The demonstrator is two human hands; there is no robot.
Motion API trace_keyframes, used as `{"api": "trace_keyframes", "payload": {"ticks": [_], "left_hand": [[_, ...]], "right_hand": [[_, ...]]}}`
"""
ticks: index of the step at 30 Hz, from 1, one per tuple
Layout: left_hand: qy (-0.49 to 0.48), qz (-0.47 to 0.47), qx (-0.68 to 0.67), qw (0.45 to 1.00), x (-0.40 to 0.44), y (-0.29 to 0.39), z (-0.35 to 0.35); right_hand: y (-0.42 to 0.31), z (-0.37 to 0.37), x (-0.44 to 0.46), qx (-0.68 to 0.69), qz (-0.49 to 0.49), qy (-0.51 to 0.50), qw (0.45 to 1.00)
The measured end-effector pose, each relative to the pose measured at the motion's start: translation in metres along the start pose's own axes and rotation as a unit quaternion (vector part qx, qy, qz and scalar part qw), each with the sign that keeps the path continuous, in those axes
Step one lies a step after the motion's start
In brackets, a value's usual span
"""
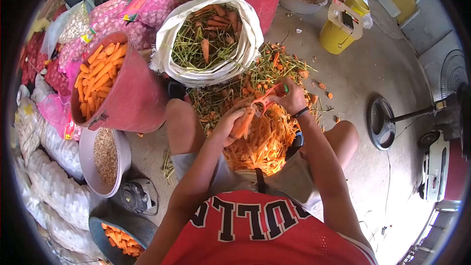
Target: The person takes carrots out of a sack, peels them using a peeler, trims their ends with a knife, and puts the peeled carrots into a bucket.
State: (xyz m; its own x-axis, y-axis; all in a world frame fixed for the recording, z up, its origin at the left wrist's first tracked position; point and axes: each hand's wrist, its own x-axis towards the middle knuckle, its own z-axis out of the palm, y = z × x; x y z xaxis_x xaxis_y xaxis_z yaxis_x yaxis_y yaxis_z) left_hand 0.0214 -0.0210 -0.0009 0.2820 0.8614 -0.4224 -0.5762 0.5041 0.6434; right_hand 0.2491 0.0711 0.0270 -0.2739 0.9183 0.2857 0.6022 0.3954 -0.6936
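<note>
My left hand is wrapped round a carrot, holding it tilted over a heap of orange peelings between my knees. In my right hand is a red-orange peeler, its head at the upper end of the carrot. Just beyond my hands stands a white sack with unpeeled carrots and green stems inside. Carrot tops and stems lie scattered on the floor around the sack.
Left: a red tub of peeled carrots, a basin of pale pieces, a dark tub of carrots, and filled bags. Behind: a red barrel and yellow bucket. Right: a fan base.
</note>
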Motion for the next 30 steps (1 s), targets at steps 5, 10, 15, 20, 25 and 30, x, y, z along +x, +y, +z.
{"api": "trace_keyframes", "payload": {"ticks": [5,10,15,20,25,30], "left_hand": [[-0.057,0.015,-0.027,0.998,0.005,0.004,-0.018],[0.031,0.030,-0.022,0.999,0.001,0.005,0.009],[-0.022,-0.015,0.024,0.999,-0.005,0.002,0.001],[0.008,0.042,-0.028,0.999,0.002,0.007,0.008],[0.004,-0.011,0.025,1.000,-0.012,0.007,0.004],[0.009,0.024,-0.065,0.998,-0.001,0.006,0.007]], "right_hand": [[-0.002,0.008,-0.005,0.089,0.060,0.005,0.994],[-0.028,0.024,-0.018,0.028,-0.106,-0.041,0.993],[0.011,-0.005,0.006,-0.025,0.073,0.040,0.996],[-0.035,0.020,-0.022,0.061,-0.099,-0.046,0.992],[0.005,0.006,-0.004,0.013,0.010,0.040,0.999],[-0.036,0.019,-0.025,0.061,-0.157,-0.009,0.986]]}}
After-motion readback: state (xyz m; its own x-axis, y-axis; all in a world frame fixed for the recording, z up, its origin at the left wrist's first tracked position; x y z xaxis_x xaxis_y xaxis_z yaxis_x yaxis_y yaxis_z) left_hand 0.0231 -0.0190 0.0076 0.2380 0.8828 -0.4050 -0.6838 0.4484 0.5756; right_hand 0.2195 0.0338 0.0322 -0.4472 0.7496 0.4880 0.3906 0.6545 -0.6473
